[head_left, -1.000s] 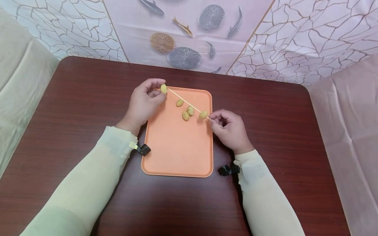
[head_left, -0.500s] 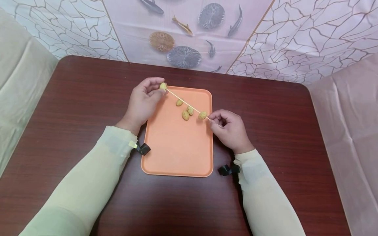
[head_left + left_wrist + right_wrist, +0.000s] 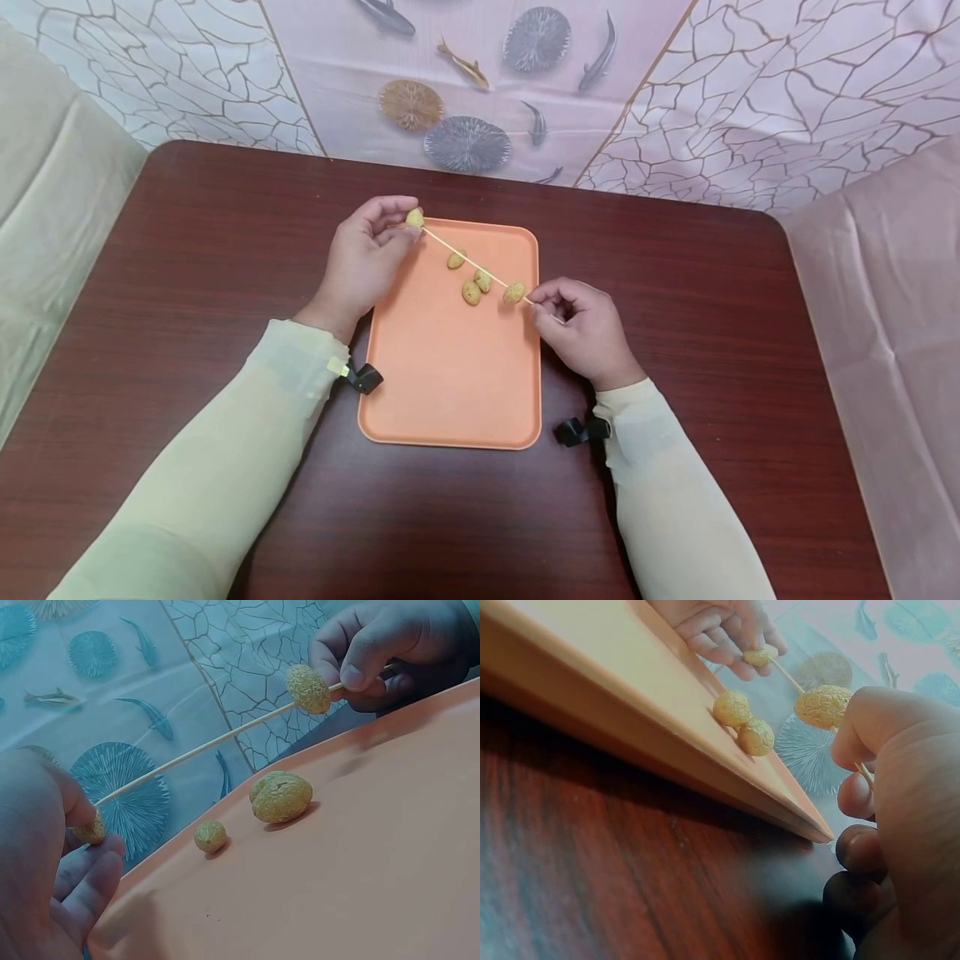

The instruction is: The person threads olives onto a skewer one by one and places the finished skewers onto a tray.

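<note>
A thin wooden skewer [image 3: 465, 257] slants over the orange tray [image 3: 450, 375]. My right hand [image 3: 587, 333] pinches its lower end between thumb and forefinger. Just ahead of those fingers, a small wrinkled yellow oval fruit [image 3: 513, 293] is threaded on the stick. My left hand [image 3: 363, 262] pinches a second such fruit [image 3: 415, 218] at the skewer's far tip; how deep the tip sits in it is hidden. Three more fruits lie on the tray beneath the skewer: one alone [image 3: 456, 260], and a pair [image 3: 471, 292] side by side.
The tray lies on a dark red-brown wooden table [image 3: 712, 333]. Behind the table hangs a patterned cloth [image 3: 487, 100] with printed fish. Pale cloths [image 3: 885, 333] flank both sides. A black wrist mount [image 3: 365, 379] on the left sleeve overhangs the tray's left rim.
The left hand has shifted slightly up and left with its fruit, mostly in the first half second. The skewer's far end stays against that fruit. The right hand has barely moved.
</note>
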`<act>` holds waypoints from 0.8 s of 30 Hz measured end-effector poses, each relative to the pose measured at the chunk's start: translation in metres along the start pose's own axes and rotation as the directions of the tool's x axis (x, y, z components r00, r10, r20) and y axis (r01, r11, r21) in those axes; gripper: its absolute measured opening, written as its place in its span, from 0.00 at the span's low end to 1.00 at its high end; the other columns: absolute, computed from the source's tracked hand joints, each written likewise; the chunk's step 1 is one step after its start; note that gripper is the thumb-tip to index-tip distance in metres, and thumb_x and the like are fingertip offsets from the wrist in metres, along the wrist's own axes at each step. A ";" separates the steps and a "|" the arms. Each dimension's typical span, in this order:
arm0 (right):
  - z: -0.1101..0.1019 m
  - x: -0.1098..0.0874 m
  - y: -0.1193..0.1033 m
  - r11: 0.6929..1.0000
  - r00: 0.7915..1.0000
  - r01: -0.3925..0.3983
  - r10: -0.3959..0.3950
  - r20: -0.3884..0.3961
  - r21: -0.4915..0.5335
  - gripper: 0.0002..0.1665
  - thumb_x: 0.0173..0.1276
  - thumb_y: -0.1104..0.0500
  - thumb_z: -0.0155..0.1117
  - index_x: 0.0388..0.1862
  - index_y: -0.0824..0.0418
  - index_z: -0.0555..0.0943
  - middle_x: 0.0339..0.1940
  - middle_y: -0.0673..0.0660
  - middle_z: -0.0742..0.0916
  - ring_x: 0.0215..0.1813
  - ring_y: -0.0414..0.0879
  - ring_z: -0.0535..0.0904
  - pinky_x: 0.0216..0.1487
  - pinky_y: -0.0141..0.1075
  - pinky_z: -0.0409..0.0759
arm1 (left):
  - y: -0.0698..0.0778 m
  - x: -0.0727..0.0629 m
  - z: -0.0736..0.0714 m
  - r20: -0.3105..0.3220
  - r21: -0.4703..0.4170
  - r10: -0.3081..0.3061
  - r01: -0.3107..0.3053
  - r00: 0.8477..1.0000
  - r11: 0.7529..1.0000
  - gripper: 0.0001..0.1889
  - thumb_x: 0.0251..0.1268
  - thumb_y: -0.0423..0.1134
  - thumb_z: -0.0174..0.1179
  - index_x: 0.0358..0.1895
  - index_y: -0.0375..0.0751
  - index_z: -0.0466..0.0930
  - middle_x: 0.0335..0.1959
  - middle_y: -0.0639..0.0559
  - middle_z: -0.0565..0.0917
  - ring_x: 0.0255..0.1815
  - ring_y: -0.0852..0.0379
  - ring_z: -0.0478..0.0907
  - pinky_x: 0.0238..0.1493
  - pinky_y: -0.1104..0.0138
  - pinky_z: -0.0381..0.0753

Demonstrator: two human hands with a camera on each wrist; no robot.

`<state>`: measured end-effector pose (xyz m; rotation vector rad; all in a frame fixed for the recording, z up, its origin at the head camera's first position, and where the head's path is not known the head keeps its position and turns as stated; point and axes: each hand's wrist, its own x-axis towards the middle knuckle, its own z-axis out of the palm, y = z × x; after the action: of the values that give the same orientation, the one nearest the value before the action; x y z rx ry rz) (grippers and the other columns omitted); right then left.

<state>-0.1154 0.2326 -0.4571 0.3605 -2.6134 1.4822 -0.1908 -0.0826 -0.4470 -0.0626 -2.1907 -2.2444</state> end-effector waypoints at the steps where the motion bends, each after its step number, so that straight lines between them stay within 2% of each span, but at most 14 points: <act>1: 0.000 0.000 0.000 1.000 1.000 0.001 -0.001 0.000 -0.001 0.05 0.73 0.67 0.74 0.41 0.58 0.92 0.30 0.53 0.86 0.30 0.43 0.76 0.31 0.25 0.75 | 0.000 0.000 0.000 0.000 0.005 0.003 -0.003 1.000 1.000 0.21 0.80 0.30 0.68 0.71 0.33 0.83 0.60 0.41 0.89 0.56 0.55 0.92 0.62 0.64 0.94; 4: 0.000 0.001 0.000 1.000 1.000 0.004 -0.004 0.000 -0.005 0.05 0.72 0.67 0.74 0.41 0.59 0.92 0.29 0.53 0.86 0.30 0.43 0.76 0.31 0.25 0.74 | 0.001 0.000 0.000 -0.004 0.038 0.013 -0.013 1.000 0.999 0.21 0.80 0.31 0.68 0.72 0.36 0.84 0.63 0.39 0.90 0.56 0.56 0.93 0.61 0.68 0.93; 7: 0.000 0.000 0.001 1.000 1.000 0.007 -0.007 -0.001 -0.011 0.04 0.72 0.67 0.74 0.42 0.59 0.92 0.29 0.53 0.87 0.30 0.43 0.76 0.31 0.25 0.74 | 0.000 0.000 0.000 -0.014 0.115 0.041 -0.039 0.999 0.993 0.20 0.80 0.32 0.69 0.71 0.39 0.86 0.65 0.41 0.91 0.58 0.59 0.90 0.61 0.72 0.90; 11: 0.000 0.000 0.001 1.000 1.000 0.013 -0.013 -0.002 -0.016 0.04 0.73 0.65 0.74 0.42 0.59 0.92 0.29 0.52 0.86 0.30 0.42 0.77 0.31 0.25 0.75 | 0.001 -0.003 0.001 -0.030 0.246 0.089 -0.079 0.996 0.966 0.18 0.80 0.34 0.70 0.69 0.42 0.89 0.61 0.44 0.93 0.55 0.59 0.89 0.55 0.74 0.85; 15: 0.001 0.000 0.002 0.999 1.000 0.026 -0.026 0.000 -0.027 0.03 0.73 0.65 0.75 0.42 0.58 0.93 0.28 0.51 0.86 0.29 0.41 0.76 0.30 0.25 0.74 | 0.002 -0.006 0.003 -0.044 0.331 0.133 -0.111 0.990 0.937 0.17 0.78 0.35 0.73 0.66 0.45 0.92 0.61 0.47 0.91 0.52 0.55 0.91 0.51 0.76 0.87; 18: 0.001 -0.001 0.001 0.999 0.999 0.039 -0.039 -0.004 -0.036 0.03 0.73 0.64 0.75 0.42 0.58 0.93 0.28 0.50 0.86 0.30 0.41 0.76 0.30 0.25 0.74 | 0.002 -0.008 0.003 -0.049 0.349 0.155 -0.129 0.987 0.928 0.17 0.76 0.35 0.74 0.64 0.42 0.92 0.60 0.46 0.87 0.52 0.53 0.92 0.53 0.75 0.89; 24: 0.001 -0.001 0.000 0.996 0.997 0.070 -0.071 -0.013 -0.048 0.03 0.73 0.64 0.75 0.42 0.57 0.93 0.29 0.50 0.86 0.30 0.41 0.76 0.30 0.25 0.73 | 0.003 -0.007 0.004 -0.055 0.360 0.139 -0.111 0.989 0.927 0.18 0.74 0.35 0.76 0.65 0.40 0.92 0.58 0.46 0.88 0.52 0.54 0.92 0.55 0.74 0.91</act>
<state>-0.1146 0.2314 -0.4576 0.4301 -2.5909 1.3936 -0.1832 -0.0791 -0.4443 -0.1057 -2.4321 -1.7238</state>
